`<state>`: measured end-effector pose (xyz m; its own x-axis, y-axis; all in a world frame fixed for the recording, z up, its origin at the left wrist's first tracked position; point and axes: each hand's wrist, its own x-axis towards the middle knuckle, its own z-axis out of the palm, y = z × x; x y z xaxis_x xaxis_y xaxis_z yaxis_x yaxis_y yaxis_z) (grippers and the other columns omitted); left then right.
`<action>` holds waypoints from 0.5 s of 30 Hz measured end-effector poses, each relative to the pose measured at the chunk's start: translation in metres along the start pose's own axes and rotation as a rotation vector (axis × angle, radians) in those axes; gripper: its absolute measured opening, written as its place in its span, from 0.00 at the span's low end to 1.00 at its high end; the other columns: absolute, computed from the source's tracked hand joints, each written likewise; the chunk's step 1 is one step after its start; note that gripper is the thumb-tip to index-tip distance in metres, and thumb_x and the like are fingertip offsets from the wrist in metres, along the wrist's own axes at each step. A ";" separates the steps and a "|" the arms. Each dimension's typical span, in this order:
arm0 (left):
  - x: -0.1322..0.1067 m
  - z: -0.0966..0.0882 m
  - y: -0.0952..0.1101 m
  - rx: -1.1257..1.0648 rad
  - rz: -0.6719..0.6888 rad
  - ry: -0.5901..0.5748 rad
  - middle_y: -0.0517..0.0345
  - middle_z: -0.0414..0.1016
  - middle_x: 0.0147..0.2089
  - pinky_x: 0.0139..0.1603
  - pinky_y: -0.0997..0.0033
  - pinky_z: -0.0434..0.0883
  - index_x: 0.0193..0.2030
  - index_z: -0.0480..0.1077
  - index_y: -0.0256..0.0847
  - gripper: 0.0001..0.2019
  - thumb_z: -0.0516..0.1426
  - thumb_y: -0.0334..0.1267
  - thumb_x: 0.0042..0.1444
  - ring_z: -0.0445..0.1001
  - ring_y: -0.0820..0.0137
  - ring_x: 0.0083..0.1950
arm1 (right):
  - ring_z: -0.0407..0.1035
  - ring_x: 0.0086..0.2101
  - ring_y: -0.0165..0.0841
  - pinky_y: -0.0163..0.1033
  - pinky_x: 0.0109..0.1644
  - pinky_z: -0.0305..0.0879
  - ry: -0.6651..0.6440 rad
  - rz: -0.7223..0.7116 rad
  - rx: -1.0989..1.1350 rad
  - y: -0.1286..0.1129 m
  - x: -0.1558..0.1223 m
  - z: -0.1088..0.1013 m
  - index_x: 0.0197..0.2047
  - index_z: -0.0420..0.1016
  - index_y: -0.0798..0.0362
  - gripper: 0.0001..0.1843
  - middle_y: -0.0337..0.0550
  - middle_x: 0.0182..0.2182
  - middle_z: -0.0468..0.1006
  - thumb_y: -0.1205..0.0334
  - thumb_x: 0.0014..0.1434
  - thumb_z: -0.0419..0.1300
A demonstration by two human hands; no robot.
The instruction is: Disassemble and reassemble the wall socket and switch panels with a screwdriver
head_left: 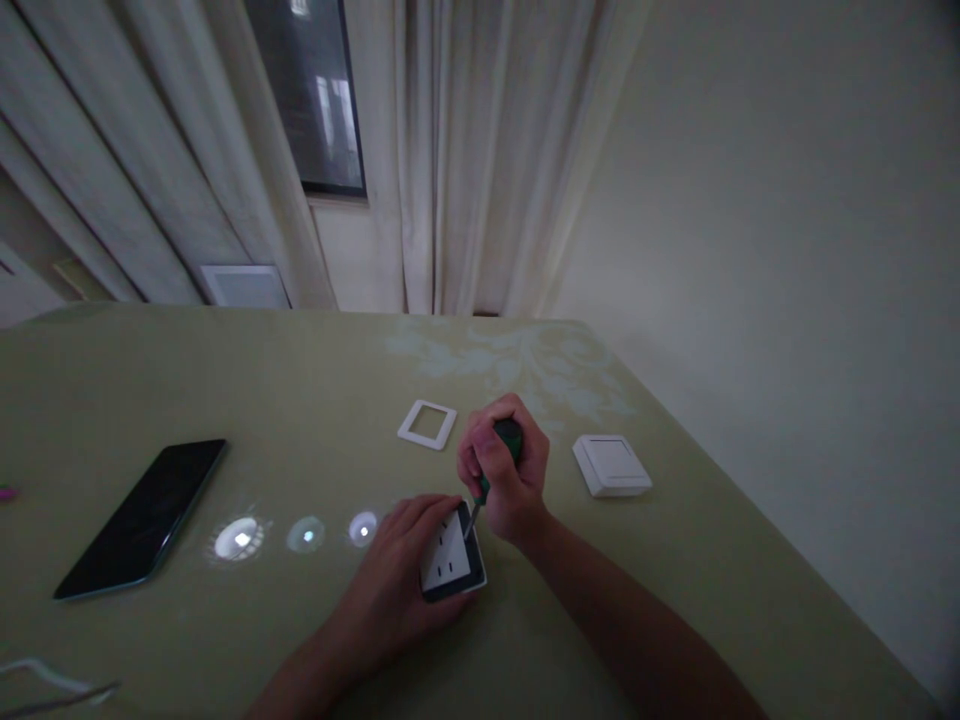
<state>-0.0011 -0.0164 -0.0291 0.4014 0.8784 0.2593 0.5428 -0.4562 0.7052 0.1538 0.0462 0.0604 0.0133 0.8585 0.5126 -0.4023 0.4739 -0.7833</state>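
Observation:
A white wall socket (pixel 448 565) lies on the green tablecloth near the front middle. My left hand (pixel 401 570) is wrapped round its left side and holds it down. My right hand (pixel 504 470) is closed round the green handle of a screwdriver (pixel 495 465). The screwdriver stands nearly upright with its tip at the socket's upper right edge. A white square frame (pixel 427 424) lies just beyond my hands. A white wall switch (pixel 612 465) sits to the right of my right hand.
A black phone (pixel 142 520) lies face up at the left. Three round light spots (pixel 304 535) shine on the cloth between the phone and my hands. The table edge (pixel 750 530) runs diagonally at the right, close to the wall. Curtains hang behind the table.

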 end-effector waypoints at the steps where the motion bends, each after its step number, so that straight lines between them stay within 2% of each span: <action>1: 0.000 0.000 0.000 0.000 0.000 -0.007 0.45 0.77 0.67 0.68 0.41 0.75 0.71 0.67 0.50 0.36 0.70 0.40 0.56 0.75 0.45 0.66 | 0.54 0.16 0.23 0.27 0.16 0.51 -0.005 0.007 -0.002 0.000 0.000 -0.001 0.36 0.68 0.47 0.16 0.28 0.21 0.65 0.50 0.71 0.66; 8: -0.002 0.000 -0.001 -0.006 -0.001 0.009 0.45 0.76 0.68 0.69 0.43 0.75 0.71 0.67 0.49 0.37 0.70 0.39 0.55 0.75 0.46 0.67 | 0.54 0.15 0.22 0.26 0.16 0.51 0.036 -0.017 0.016 0.002 0.005 -0.009 0.36 0.68 0.47 0.16 0.28 0.21 0.66 0.50 0.72 0.65; 15: -0.001 0.000 0.000 0.016 -0.006 0.005 0.44 0.76 0.68 0.69 0.42 0.75 0.72 0.67 0.48 0.38 0.71 0.39 0.54 0.75 0.45 0.67 | 0.53 0.14 0.21 0.24 0.15 0.49 0.149 0.057 0.083 0.014 0.018 -0.022 0.34 0.65 0.47 0.17 0.25 0.19 0.64 0.51 0.71 0.65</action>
<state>-0.0017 -0.0177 -0.0291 0.3943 0.8819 0.2585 0.5567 -0.4531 0.6963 0.1682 0.0727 0.0509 0.1213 0.9058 0.4060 -0.4801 0.4116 -0.7747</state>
